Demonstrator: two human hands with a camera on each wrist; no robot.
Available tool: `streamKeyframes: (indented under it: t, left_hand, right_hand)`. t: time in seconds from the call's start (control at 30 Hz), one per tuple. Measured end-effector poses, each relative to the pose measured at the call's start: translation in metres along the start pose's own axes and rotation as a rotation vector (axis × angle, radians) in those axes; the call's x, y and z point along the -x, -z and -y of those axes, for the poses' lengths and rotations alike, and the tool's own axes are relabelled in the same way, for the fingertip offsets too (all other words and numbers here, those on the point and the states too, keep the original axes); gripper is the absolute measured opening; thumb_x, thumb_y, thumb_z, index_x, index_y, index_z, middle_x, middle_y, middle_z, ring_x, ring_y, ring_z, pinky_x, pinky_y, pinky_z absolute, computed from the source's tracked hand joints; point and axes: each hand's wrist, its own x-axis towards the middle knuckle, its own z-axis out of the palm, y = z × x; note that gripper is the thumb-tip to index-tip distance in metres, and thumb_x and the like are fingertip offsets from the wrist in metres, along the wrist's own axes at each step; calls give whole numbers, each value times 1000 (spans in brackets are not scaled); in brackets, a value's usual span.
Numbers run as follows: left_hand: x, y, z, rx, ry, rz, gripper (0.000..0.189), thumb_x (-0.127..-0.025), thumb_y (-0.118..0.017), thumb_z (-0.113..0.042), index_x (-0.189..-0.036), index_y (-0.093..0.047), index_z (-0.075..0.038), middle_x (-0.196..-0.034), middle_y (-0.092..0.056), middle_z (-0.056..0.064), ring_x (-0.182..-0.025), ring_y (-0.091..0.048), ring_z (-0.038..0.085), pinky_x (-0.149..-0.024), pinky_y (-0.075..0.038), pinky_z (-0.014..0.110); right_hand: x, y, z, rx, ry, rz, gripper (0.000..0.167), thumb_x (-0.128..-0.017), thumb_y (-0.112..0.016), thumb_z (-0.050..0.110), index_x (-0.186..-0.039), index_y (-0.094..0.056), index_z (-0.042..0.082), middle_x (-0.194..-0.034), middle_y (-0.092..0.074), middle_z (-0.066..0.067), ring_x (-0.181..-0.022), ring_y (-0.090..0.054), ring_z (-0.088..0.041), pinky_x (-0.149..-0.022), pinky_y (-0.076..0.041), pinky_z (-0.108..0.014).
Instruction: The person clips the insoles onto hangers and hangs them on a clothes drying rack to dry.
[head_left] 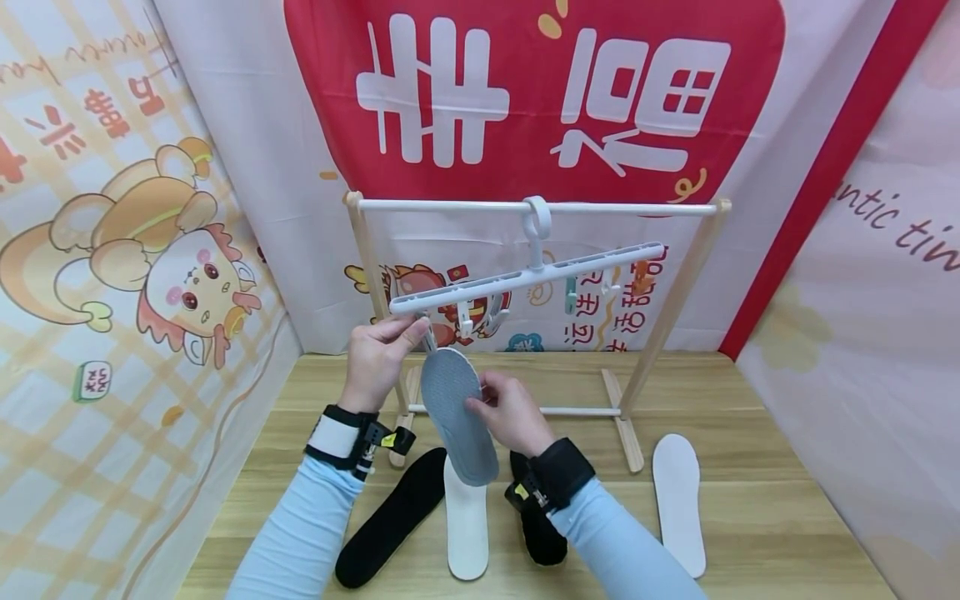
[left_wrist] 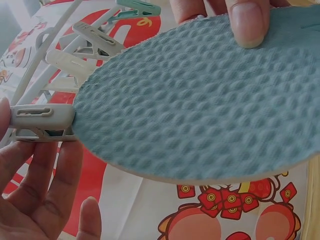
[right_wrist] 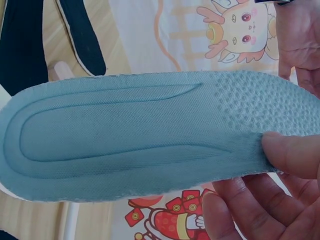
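Holding grey insole against a clip, left end of hanger

My left hand (head_left: 375, 358) pinches a grey clip (left_wrist: 42, 117) between thumb and fingers, right under the hanger's low end. Clip nose meets the insole's rounded toe edge; can't tell if it bites. My right hand (head_left: 517, 412) is clamped on the grey insole (head_left: 453, 408) by its side edge: thumb on the bumpy face, fingers behind.

Insole position: in the air, toe up, heel down, slightly tilted, in front of the rack (head_left: 660, 333) and below the hanger's left end. Fabric face toward me, stitched-looking lines round the heel.

Hanger (head_left: 525, 277): white, hooked on the rack's top rod (head_left: 450, 206), bar sloping, left end lower than right. A white clip (head_left: 465, 318) hangs just beside my left hand; a green clip (head_left: 572, 296) and an orange clip (head_left: 640, 275) sit further right.

Table (head_left: 772, 517), left to right: black insole (head_left: 393, 521), white insole (head_left: 467, 533) partly behind the grey one's heel, second black insole (head_left: 543, 542) partly hidden by my right wrist, second white insole (head_left: 678, 504) well apart on the right.
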Motion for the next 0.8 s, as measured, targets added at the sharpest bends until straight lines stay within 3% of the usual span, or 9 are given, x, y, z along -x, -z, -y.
streamKeyframes:
  t: [0.23, 0.57, 0.8]
  left_hand:
    - [-2, -2, 5, -12, -35, -5, 33, -90, -75, -23, -110, -72, 3, -108, -72, 13, -104, -68, 20, -84, -55, 27]
    - [-3, 0, 6, -38, -38, 14, 32, -90, -75, -27, -109, -74, -1, -107, -73, 11, -98, -70, 19, -81, -57, 28]
    - [-1, 3, 7, -70, -45, 53, 36, -92, -73, -26, -115, -71, 2, -111, -72, 14, -102, -68, 22, -85, -56, 30]
  right_hand:
    - [-3, 1, 4, -1, 23, 1, 13, -94, -69, 10, -107, -67, 10, -97, -67, -3, -85, -64, -16, -74, -57, -34]
    - [-8, -2, 9, -16, 32, 6, 20, -94, -69, 11, -114, -67, 8, -101, -68, -4, -87, -64, -16, -78, -57, -35]
    - [-11, -5, 10, -27, 28, 3, 17, -94, -69, 10, -111, -67, 8, -100, -68, -4, -87, -64, -16, -76, -56, -34]
